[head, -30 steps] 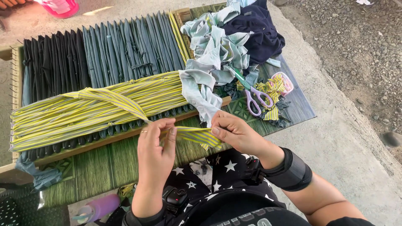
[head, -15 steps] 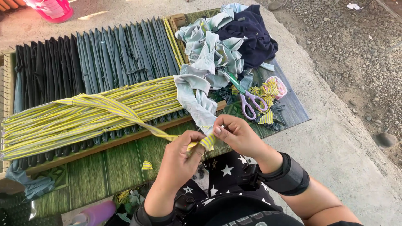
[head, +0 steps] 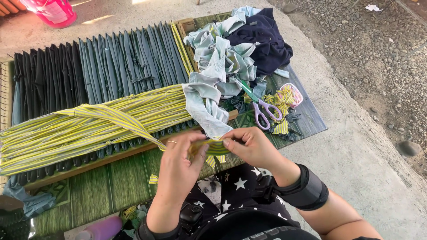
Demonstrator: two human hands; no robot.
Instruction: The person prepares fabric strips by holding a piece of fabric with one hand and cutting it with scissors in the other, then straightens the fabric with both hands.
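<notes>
Both hands have come closer together than a moment ago. The left hand and right hand now pinch the free end of the yellow-and-grey striped fabric strip between their fingertips, bunching it into a short fold; the strip runs taut, up and left from the left hand, to the band of woven striped strips. Judged from this, the end is being tied or folded. Beyond the right hand lie lilac-handled scissors and soft, crumpled pale-blue cloth. The green ribbed mat surface lies beneath.
</notes>
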